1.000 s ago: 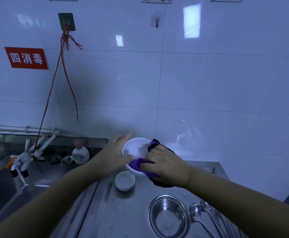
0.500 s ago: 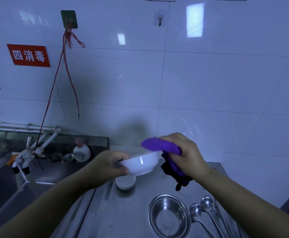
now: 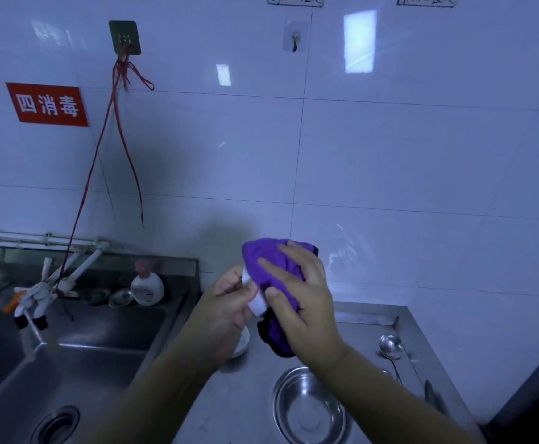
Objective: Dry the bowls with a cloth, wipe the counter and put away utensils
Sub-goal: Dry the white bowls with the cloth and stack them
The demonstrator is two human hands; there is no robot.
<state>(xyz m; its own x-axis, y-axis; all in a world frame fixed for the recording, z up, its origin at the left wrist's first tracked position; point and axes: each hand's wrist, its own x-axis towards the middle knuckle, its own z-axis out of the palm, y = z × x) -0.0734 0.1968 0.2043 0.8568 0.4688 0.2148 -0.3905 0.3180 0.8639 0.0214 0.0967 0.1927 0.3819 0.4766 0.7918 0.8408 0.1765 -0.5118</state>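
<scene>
My left hand [image 3: 229,302] grips a white bowl [image 3: 255,298] held up above the counter; only a sliver of it shows. My right hand [image 3: 300,293] presses a purple cloth [image 3: 265,257] over the bowl, covering most of it, and the cloth's dark end hangs down below my wrist. A small white bowl [image 3: 244,346] sits on the steel counter [image 3: 229,405] under my left hand, partly hidden. A steel bowl [image 3: 309,408] rests on the counter near the front. A spoon [image 3: 390,346] lies to the right of it.
A steel sink [image 3: 69,363] with a drain lies to the left, with a tap [image 3: 37,293] over it and a soap bottle [image 3: 148,285] on its back ledge. White tiled wall stands behind. A dark object [image 3: 534,402] is at the right edge.
The bowl was level in my left hand; it is now tipped up and wrapped by the cloth. My right hand moved left over the bowl with the cloth.
</scene>
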